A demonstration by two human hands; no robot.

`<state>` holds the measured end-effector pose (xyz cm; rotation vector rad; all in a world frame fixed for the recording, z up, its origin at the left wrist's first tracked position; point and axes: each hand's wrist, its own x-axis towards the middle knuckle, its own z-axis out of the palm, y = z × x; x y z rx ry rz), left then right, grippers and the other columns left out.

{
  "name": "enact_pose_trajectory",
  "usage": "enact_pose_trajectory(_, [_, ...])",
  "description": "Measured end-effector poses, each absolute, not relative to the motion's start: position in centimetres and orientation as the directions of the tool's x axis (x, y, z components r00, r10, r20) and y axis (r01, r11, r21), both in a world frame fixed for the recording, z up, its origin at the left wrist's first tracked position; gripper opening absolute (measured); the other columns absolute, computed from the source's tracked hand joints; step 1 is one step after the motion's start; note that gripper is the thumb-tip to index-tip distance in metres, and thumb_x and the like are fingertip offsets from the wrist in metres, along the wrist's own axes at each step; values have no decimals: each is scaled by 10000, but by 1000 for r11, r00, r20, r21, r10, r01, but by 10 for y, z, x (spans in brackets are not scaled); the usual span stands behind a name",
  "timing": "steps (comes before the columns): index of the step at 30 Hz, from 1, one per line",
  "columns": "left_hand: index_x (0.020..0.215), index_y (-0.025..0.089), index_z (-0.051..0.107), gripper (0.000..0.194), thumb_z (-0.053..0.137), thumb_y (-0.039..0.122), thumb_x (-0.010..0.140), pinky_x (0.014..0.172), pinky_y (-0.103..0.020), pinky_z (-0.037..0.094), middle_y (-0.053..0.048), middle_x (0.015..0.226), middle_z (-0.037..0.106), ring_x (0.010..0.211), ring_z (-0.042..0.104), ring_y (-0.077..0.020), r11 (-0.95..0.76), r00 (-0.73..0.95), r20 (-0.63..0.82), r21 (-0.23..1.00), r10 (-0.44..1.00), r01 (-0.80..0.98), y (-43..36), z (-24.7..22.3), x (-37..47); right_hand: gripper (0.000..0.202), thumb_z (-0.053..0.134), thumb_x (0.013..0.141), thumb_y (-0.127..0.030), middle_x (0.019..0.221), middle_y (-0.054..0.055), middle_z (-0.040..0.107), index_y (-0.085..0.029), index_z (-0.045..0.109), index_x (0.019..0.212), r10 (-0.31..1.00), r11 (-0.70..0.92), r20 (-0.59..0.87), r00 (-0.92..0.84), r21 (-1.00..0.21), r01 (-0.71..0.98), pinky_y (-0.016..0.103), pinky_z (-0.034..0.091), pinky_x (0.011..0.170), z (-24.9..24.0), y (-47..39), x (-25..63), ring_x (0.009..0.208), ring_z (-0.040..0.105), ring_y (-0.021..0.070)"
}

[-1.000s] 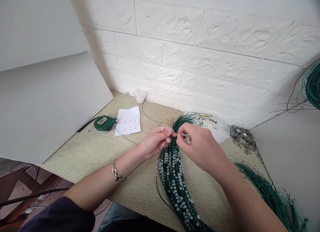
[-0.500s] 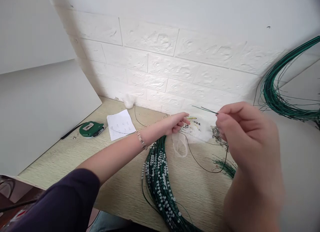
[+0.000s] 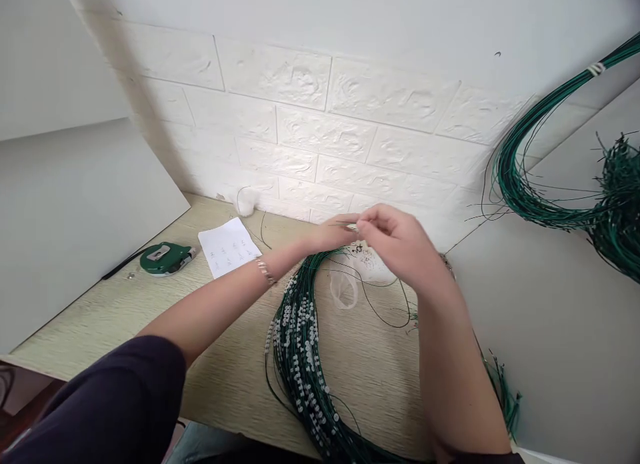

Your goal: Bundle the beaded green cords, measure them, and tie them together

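Observation:
My right hand (image 3: 395,244) is closed in a pinch on the end of a thin green wire (image 3: 346,223), whose tip reaches across my left hand. The left hand (image 3: 333,235) stretches in from the left and meets the right fingertips; its fingers are partly hidden and blurred, so its grip does not show. Below both hands, a thick bundle of green wires (image 3: 320,261) strung with small white beads (image 3: 306,347) curves over the table toward the front edge. A loose dark wire loops down to the right of the bundle.
A clear plastic bag (image 3: 344,291) and a printed packet (image 3: 373,267) lie behind the bundle. To the left are a paper sheet (image 3: 227,246) and a green tape measure (image 3: 167,259). A coil of green wires (image 3: 520,177) hangs at right, before the white brick wall (image 3: 300,131).
My right hand has moved left with the green wire, bringing its fingertips to my left hand. The view has turned slightly right, showing more of the hanging coil.

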<state>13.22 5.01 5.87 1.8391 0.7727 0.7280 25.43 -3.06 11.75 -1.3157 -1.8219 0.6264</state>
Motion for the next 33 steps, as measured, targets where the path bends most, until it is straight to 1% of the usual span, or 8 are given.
enact_pose_trajectory(2, [1087, 165, 531, 403, 563, 178, 686, 659, -215, 405, -40, 927, 579, 782, 522, -100, -156, 684, 81, 987, 725, 48, 34, 64, 97, 132, 435, 749, -237, 629, -15, 516, -166, 543, 720, 933, 361, 274, -235, -730, 580, 204, 300, 494, 109, -27, 244, 545, 416, 76])
enact_pose_trajectory(5, [1022, 144, 586, 345, 547, 315, 724, 484, -187, 351, -68, 847, 602, 578, 507, -64, 43, 603, 9, 997, 797, -71, 11, 66, 51, 136, 434, 758, -219, 634, -26, 543, -174, 562, 741, 909, 412, 273, -314, -698, 585, 201, 285, 505, 96, -29, 223, 528, 408, 64])
enact_pose_trajectory(9, [686, 131, 639, 182, 577, 301, 708, 392, -160, 269, -21, 647, 600, 425, 444, -28, 40, 522, -100, 991, 847, 125, -9, 64, 17, 149, 438, 770, -200, 644, -30, 557, -178, 583, 745, 857, 495, 268, -439, -666, 558, 195, 272, 511, 80, -37, 194, 519, 400, 55])
enact_pose_trajectory(15, [714, 143, 634, 180, 584, 315, 701, 403, -145, 305, -40, 697, 642, 558, 582, -95, 57, 592, -257, 941, 764, 335, -13, 58, -9, 144, 453, 778, -224, 606, -33, 538, -178, 585, 745, 842, 488, 181, -507, -655, 577, 187, 256, 480, 63, -41, 176, 499, 395, 56])
enact_pose_trajectory(18, [724, 152, 640, 189, 572, 329, 709, 467, -153, 371, -55, 744, 658, 673, 607, -125, 38, 613, -252, 939, 749, 341, -11, 48, -16, 122, 463, 776, -213, 631, -34, 548, -180, 576, 745, 827, 507, 167, -536, -633, 585, 185, 271, 493, 59, -40, 173, 524, 412, 57])
enact_pose_trajectory(21, [727, 161, 654, 186, 571, 327, 711, 544, -171, 411, -50, 751, 662, 677, 588, -111, 7, 630, -208, 952, 748, 307, -7, 38, -20, 121, 458, 781, -181, 678, -25, 569, -178, 579, 773, 788, 573, 197, -584, -582, 577, 193, 296, 539, 56, -39, 172, 584, 449, 66])
enact_pose_trajectory(27, [705, 154, 658, 164, 561, 285, 725, 566, -167, 395, -35, 711, 650, 620, 536, -81, -18, 660, -158, 968, 735, 252, -5, 30, -23, 134, 457, 798, -183, 769, 0, 598, -179, 584, 840, 709, 657, 209, -673, -542, 524, 213, 333, 605, 50, -34, 174, 686, 506, 92])
enact_pose_trajectory(33, [685, 138, 628, 183, 532, 281, 747, 581, -167, 371, -17, 647, 613, 592, 492, -69, -62, 672, -139, 962, 727, 266, -7, 31, -23, 126, 448, 796, -181, 749, -3, 592, -174, 571, 820, 728, 645, 176, -662, -501, 577, 214, 325, 598, 51, -35, 172, 663, 494, 91])
